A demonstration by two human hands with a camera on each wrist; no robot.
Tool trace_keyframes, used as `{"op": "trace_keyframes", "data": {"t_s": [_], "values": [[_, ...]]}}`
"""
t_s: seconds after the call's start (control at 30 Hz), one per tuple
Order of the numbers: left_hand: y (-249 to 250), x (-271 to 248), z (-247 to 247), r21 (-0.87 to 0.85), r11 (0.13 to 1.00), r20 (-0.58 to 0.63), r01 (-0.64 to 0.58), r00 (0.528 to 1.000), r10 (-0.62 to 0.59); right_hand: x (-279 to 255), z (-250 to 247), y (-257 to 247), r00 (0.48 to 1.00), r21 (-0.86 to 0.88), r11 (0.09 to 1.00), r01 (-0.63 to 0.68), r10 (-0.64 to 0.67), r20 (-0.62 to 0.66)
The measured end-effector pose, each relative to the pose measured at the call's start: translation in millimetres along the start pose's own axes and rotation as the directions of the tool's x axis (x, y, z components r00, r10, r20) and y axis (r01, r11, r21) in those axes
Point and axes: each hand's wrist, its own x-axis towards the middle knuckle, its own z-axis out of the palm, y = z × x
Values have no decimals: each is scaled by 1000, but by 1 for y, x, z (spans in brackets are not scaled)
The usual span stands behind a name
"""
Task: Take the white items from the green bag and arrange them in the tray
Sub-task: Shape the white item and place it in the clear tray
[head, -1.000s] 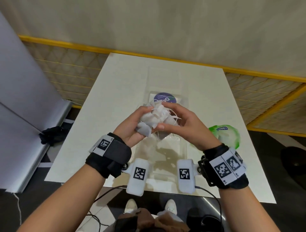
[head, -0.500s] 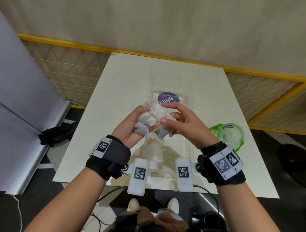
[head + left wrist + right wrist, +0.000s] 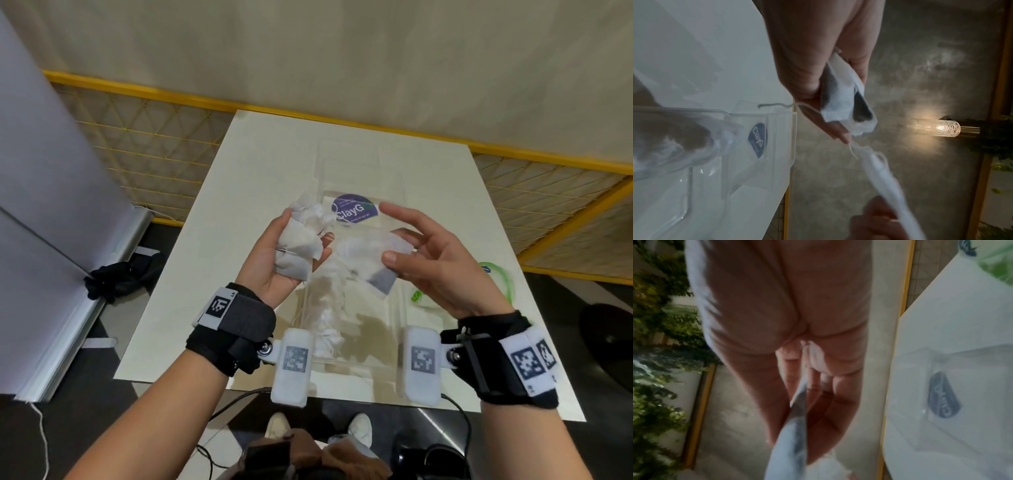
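My left hand grips a crumpled bunch of white drawstring pouches above the clear tray. To its right, my right hand pinches a single white pouch between thumb and fingers, index finger stretched out. Several white pouches lie in a row along the tray's left side. The green bag sits on the table at the right, partly hidden behind my right hand. In the left wrist view the bunch shows in my palm. The single pouch is blurred in the right wrist view.
The tray carries a purple round sticker at its far end. It stands on a white table with a yellow mesh fence behind. A black cloth lies on the floor at the left.
My hands have drawn apart. The right hand has pulled one pouch off the bunch to the right, while the left hand keeps the rest.
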Motion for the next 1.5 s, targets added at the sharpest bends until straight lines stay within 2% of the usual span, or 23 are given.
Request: {"op": "trace_keyframes", "data": {"t_s": [0.1, 0.2, 0.37, 0.47, 0.5, 0.53, 0.57, 0.63, 0.67, 0.7, 0.8, 0.9, 0.97, 1.07, 1.13, 1.3, 1.43, 1.5], "values": [[-3, 6, 1, -30, 999, 20, -35, 999, 35, -5, 9, -16, 990, 90, 988, 127, -131, 47], [-3, 8, 4, -70, 997, 68, -46, 996, 50, -5, 8, -24, 982, 185, 964, 190, -191, -15], [-13, 10, 16, -4, 999, 35, -44, 998, 44, 2, 0, -11, 983, 155, 975, 158, -141, -113], [-27, 10, 28, 27, 999, 41, -19, 999, 18, 5, 0, -10, 993, 159, 981, 111, -104, -53], [-32, 11, 32, 49, 999, 41, -6, 999, 4, 7, 0, -13, 995, 110, 989, 99, -97, -25], [-36, 10, 37, 66, 998, 43, 4, 999, -7, 9, 1, -15, 995, -9, 995, 99, -99, -7], [-40, 10, 42, 69, 998, 48, 11, 999, -14, 13, 2, -17, 994, -195, 975, 107, -108, 5], [-49, 9, 51, 36, 999, 70, 27, 997, -29, 18, 2, -17, 991, -568, 816, 105, -135, -11], [-54, 8, 55, 5, 999, 90, 36, 995, -36, 20, 0, -16, 988, -674, 733, 92, -154, -33], [-58, 9, 60, -14, 999, 100, 39, 994, -38, 19, -3, -16, 985, -722, 687, 80, -165, -48], [-67, 11, 65, -59, 998, 91, 30, 996, -25, 13, -14, -16, 984, -762, 641, 88, -177, -35], [-79, 14, 66, -63, 998, -7, 6, 1000, -6, 7, -25, -14, 976, -793, 594, 134, -220, 0], [-85, 16, 68, -62, 997, -9, -35, 999, 34, 4, -32, -9, 959, -769, 615, 175, -282, -7], [-89, 17, 73, -44, 993, -2, -111, 994, 111, 0, -43, -2, 935, -682, 693, 233, -353, -39], [-90, 17, 80, 4, 993, 29, -117, 993, 117, -1, -50, -1, 922, -665, 696, 270, -386, -30], [-96, 28, 92, 33, 996, 138, -83, 987, 78, -7, -66, -3, 838, -748, 538, 387, -544, 42], [-105, 31, 99, 83, 991, 201, -101, 976, 82, -14, -80, -3, 762, -826, 395, 401, -645, 62], [-109, 33, 103, 80, 993, 195, -84, 978, 67, -17, -85, -2, 727, -874, 272, 403, -675, 126]]}}
